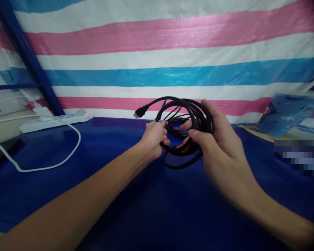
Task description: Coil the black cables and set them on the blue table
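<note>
A black cable (197,115) hangs in loose coils between my two hands, above the blue table. My right hand (219,139) is wrapped round the right side of the coils, its thumb pressed over several strands. On the left side of the loops, the fingers of my left hand (155,136) are closed round a strand. One cable end, a flat connector (140,111) that looks like an HDMI plug, sticks out to the upper left, above my left hand. More black cable (176,120) shows behind the coils; whether it belongs to the same cable I cannot tell.
A white power strip (56,122) lies at the back left, with a white cord (77,139) looping over the blue table (157,209). Striped sheeting (157,38) closes off the back. Blue printed packaging (288,115) lies at the right, near a blurred-out item (300,157).
</note>
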{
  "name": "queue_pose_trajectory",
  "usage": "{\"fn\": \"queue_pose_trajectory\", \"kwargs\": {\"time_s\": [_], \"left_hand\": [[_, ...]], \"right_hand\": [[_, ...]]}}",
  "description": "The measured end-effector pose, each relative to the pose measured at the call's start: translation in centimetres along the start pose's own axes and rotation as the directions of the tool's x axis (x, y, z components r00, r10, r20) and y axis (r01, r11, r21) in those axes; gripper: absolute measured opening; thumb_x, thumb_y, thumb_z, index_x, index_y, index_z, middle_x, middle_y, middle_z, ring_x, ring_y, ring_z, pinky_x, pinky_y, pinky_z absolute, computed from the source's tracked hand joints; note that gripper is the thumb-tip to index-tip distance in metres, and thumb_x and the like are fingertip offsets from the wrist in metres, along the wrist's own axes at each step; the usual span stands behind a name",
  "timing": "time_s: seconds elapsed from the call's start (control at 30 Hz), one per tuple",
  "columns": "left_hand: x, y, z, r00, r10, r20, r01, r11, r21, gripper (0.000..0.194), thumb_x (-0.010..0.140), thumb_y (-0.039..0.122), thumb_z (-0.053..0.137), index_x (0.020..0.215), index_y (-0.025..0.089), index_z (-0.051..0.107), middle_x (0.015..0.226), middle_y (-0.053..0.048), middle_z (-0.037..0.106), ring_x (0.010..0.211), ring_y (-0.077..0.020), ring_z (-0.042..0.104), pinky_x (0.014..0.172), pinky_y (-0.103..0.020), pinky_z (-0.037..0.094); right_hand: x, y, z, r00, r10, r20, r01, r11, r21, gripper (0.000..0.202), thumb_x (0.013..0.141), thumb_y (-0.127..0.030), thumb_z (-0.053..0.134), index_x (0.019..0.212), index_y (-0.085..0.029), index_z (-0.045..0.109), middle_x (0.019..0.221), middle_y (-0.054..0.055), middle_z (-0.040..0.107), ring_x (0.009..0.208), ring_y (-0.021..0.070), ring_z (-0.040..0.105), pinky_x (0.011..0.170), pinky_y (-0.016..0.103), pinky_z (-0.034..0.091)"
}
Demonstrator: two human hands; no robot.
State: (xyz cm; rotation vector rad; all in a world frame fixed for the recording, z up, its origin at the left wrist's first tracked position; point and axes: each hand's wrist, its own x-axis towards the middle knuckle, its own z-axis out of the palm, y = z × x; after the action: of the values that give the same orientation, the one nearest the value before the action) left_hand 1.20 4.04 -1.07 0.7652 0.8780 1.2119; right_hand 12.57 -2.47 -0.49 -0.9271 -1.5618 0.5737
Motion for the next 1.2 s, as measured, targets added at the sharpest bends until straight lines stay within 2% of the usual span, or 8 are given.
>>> {"fn": "queue_pose_trajectory", "kwargs": {"time_s": [0.3,0.47,0.6,0.7,0.83,0.93,1.03,1.2], "left_hand": [[-3.1,0.1,2.1,0.861,0.432,0.269,-0.435,0.899,-0.053,0.005,0.090,0.024,0.047,0.089,0.019,0.048,0.047,0.011,0.029,0.035,-0.0036,0.032,0.049,-0.021,0.042],[-1.6,2.8,0.1,0.703,0.304,0.642,-0.466,0.880,0.093,0.036,0.070,0.012,0.062,0.105,0.019,0.055,0.088,-0.002,0.064,0.088,-0.0170,0.062,0.082,-0.033,0.048],[0.9,5.1,-2.4,0.764,0.460,0.452,-0.571,0.808,0.143,0.054,0.055,0.000,0.049,0.106,0.017,0.056,0.113,-0.007,0.061,0.114,-0.0228,0.052,0.095,-0.039,0.042],[0.9,6.1,-2.6,0.628,0.711,0.317,-0.778,0.587,0.223,0.053,0.056,0.006,0.042,0.107,0.017,0.054,0.115,-0.007,0.060,0.115,-0.0230,0.052,0.097,-0.042,0.040],[-1.5,5.2,-0.6,0.392,0.643,0.658,-0.838,-0.044,0.543,0.062,0.062,0.007,0.046,0.122,0.020,0.050,0.132,-0.007,0.052,0.125,-0.0262,0.043,0.104,-0.044,0.032],[-2.4,3.6,0.3,0.531,0.481,0.698,-0.660,-0.283,0.696,0.064,0.074,0.008,0.042,0.137,0.018,0.036,0.137,-0.012,0.048,0.121,-0.0282,0.048,0.099,-0.046,0.035],[-2.0,2.5,0.0,0.704,0.378,0.601,-0.566,-0.213,0.797,0.060,0.085,0.015,0.035,0.144,0.019,0.023,0.119,-0.014,0.060,0.098,-0.0261,0.061,0.082,-0.040,0.045],[-1.5,2.0,-0.4,0.746,0.374,0.551,-0.593,-0.001,0.805,0.054,0.090,0.030,0.036,0.142,0.021,0.025,0.093,-0.010,0.067,0.081,-0.0230,0.062,0.074,-0.036,0.045]], "right_hand": [[3.8,0.1,-2.6,0.948,0.317,-0.035,-0.281,0.880,0.383,0.011,0.083,-0.016,0.051,0.092,-0.022,0.055,0.051,-0.008,0.041,0.035,0.0076,0.037,0.041,0.025,0.039],[5.7,0.9,-5.3,0.964,0.264,0.021,-0.245,0.862,0.444,0.016,0.083,-0.013,0.051,0.093,-0.023,0.058,0.044,-0.010,0.027,0.031,0.0053,0.022,0.036,0.021,0.028],[6.1,0.4,-6.5,0.981,0.195,0.014,-0.188,0.921,0.340,0.010,0.080,-0.012,0.055,0.083,-0.022,0.057,0.044,-0.010,0.030,0.029,0.0055,0.026,0.034,0.022,0.026],[5.3,0.3,-5.5,0.981,0.196,-0.008,-0.190,0.959,0.209,0.014,0.080,-0.014,0.056,0.068,-0.020,0.050,0.043,-0.009,0.034,0.029,0.0062,0.033,0.034,0.023,0.029],[3.5,0.2,-3.1,0.972,0.229,0.051,-0.233,0.966,0.110,0.025,0.083,-0.022,0.056,0.061,-0.019,0.044,0.043,-0.007,0.041,0.029,0.0080,0.040,0.035,0.023,0.032],[2.1,-0.7,-1.7,0.951,0.275,0.144,-0.298,0.939,0.171,0.029,0.084,-0.025,0.056,0.058,-0.019,0.044,0.040,-0.006,0.043,0.031,0.0097,0.045,0.038,0.023,0.036],[1.0,-2.0,-1.0,0.893,0.343,0.290,-0.431,0.838,0.335,0.036,0.085,-0.025,0.054,0.051,-0.017,0.044,0.040,-0.004,0.042,0.034,0.0093,0.046,0.046,0.025,0.045],[-0.2,-2.7,-0.5,0.818,0.283,0.501,-0.547,0.652,0.525,0.039,0.088,-0.031,0.050,0.052,-0.016,0.049,0.040,-0.003,0.042,0.039,0.0098,0.046,0.059,0.028,0.049]]}}
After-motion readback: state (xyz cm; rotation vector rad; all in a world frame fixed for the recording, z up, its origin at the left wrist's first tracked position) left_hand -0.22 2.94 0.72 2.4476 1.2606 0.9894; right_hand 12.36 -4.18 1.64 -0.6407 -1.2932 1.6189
